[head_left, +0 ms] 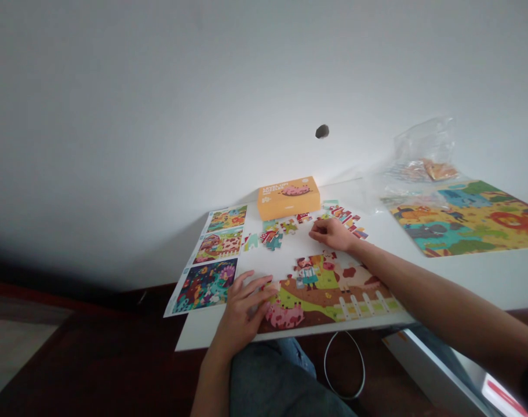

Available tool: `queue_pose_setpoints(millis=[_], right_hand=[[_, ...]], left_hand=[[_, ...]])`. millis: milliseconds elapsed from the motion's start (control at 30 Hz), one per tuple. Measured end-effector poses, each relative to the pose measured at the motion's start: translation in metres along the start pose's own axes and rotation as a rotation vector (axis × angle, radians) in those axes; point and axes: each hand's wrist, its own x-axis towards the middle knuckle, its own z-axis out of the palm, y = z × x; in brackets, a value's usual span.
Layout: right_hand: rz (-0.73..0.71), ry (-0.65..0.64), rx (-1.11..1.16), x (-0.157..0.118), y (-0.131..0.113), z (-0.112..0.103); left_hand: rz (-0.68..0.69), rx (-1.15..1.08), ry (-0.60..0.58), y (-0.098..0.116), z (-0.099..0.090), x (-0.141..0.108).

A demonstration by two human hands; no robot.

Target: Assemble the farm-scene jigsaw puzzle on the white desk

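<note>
puzzle (327, 295) edge under left hand (245, 304), fingers spread; right hand (332, 234) bunched near loose pieces (344, 216), grip unclear; bare tabletop (273, 265) between.

The partly assembled farm puzzle (324, 296) lay flat along the near edge of the table (196, 335), its far side ragged; loose, brightly coloured pieces (270, 237) lay scattered toward the back edge.

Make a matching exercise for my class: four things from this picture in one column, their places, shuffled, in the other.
Things
1. orange box
2. picture sheet
3. left hand
4. clear plastic bag

Places
A. at the left end of the farm puzzle
B. at the far side of the lion puzzle
C. just beyond loose pieces
D. at the left end of the table

Pairs: 1-C, 2-D, 3-A, 4-B
</note>
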Motion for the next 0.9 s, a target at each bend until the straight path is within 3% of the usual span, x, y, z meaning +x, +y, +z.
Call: queue_pose_setpoints(millis=[467, 633, 767, 900], right_hand=[[0.004, -0.004, -0.013, 0.000, 0.000, 0.000], [-0.018, 0.006, -0.116, -0.004, 0.002, 0.004], [-0.055, -0.065, -0.315, -0.005, -0.004, 0.002], [-0.048, -0.135, -0.524, -0.019, -0.048, 0.002]], left_hand=[[0.005, 0.031, 0.049, -0.001, 0.005, 0.002], [0.017, 0.083, 0.067, 0.001, 0.006, 0.003], [0.022, 0.150, 0.049, 0.024, 0.014, 0.004], [0.039, 0.219, -0.097, 0.056, 0.031, 0.003]])
